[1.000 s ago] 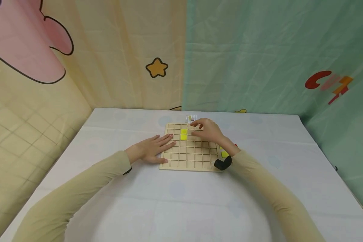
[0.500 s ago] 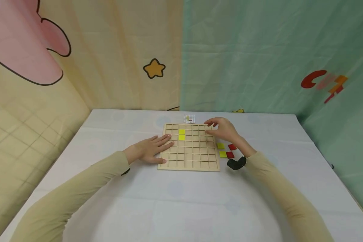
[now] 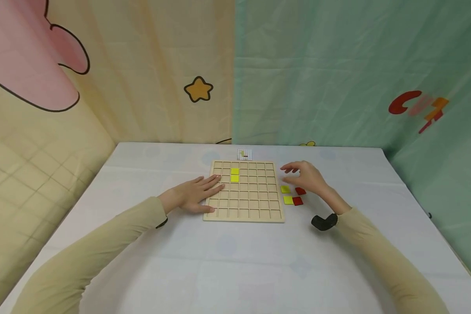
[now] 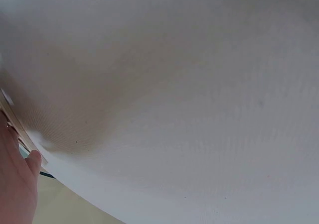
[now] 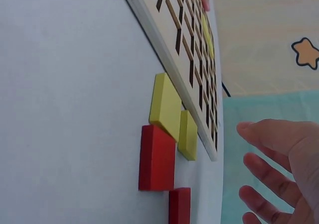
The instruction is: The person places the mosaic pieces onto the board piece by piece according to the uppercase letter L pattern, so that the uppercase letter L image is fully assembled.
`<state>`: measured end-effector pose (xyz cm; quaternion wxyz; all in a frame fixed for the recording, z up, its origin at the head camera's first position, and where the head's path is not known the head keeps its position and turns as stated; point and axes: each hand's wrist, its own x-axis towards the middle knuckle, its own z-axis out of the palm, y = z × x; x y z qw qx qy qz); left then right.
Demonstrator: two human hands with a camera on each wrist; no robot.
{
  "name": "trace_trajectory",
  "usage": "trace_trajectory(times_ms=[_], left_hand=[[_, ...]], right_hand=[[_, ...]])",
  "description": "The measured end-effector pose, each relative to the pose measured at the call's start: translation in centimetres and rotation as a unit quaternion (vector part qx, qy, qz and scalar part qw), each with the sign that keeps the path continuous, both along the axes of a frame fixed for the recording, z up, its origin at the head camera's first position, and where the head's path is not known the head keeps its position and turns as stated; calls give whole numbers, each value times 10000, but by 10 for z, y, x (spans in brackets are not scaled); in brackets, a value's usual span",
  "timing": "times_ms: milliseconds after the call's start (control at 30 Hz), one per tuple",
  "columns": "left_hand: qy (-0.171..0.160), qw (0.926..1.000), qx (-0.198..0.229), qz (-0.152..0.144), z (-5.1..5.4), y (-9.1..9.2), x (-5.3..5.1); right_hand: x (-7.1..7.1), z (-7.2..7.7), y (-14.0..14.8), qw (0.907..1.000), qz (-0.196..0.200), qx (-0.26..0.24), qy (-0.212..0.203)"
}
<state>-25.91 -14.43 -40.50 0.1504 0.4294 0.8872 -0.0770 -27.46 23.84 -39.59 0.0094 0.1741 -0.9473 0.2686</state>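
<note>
- While the left hand [image 3: 192, 195] rests flat across its left edge, the wooden grid board [image 3: 243, 203] lies flat on the table [image 3: 235, 261], nearer the far edge than the near one; its sides run from near to far, and I cannot tell which of its axes is longer.
- Two yellow tiles [image 3: 234, 178] sit in the board's third column from the left, in the second and third rows from its far edge; as a pair, their long axis points toward the table's far edge.
- Two loose yellow tiles [image 3: 288, 200] and two red tiles [image 3: 297, 201] lie just beside the board's right edge, the yellow nearer to it; the far red one is turned askew.
- A small pattern card [image 3: 245, 155] lies just past the board's far edge.
- Half a second ago the right hand [image 3: 310, 176] was over the board's far right corner, and before that by the yellow pair; now it is off the board to the right, near the loose tiles. The left hand and the yellow pair have stayed put.
- The right hand's fingers are loosely bent, with a wide gap to the thumb.
- The left hand's fingers are straight and spread, touching the board.
</note>
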Motion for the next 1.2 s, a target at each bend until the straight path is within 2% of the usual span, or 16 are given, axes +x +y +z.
trace_trajectory(times_ms=[400,667,1200], left_hand=[[-2,10000,-99,-12,1,0,1],[-16,9999,-130,-3,1,1,0],[26,9998,-182,-1,3,1,0]], right_hand=[[10,-15,24,9999,-5,155,-62],[13,-25,25,9997,237,28,-24],[10,-33,25,9993,356,58,103]])
